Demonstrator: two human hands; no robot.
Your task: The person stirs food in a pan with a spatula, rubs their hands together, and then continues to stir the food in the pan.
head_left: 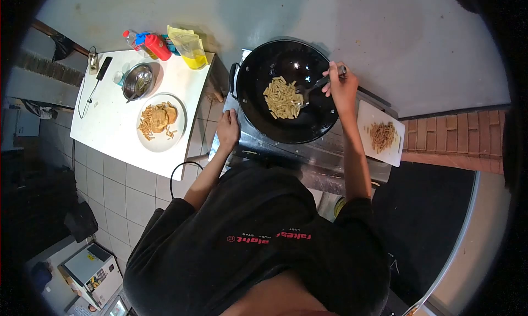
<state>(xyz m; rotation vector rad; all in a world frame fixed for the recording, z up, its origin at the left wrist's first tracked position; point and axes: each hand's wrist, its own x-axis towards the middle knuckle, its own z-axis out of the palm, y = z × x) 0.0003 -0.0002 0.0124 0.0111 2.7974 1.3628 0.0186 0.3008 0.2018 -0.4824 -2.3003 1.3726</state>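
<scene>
My right hand [342, 88] is closed around the dark handle of a spatula [315, 87]. The spatula's head touches a pile of short, pale green-yellow cut pieces [282, 98], perhaps chopped beans. They lie in a large black wok [291, 130] on a metal stove [256, 145]. My left hand [227, 130] rests on the stove's left edge, below the wok's loop handle, holding nothing, its fingers laid over the edge.
Left, a white table [104, 134] bears a plate [157, 145] of fried food, a metal bowl [137, 81], a red squeeze bottle [158, 46] and a yellow pouch [190, 49]. Right of the stove, a white cutting board [391, 152] carries chopped brown pieces [381, 136].
</scene>
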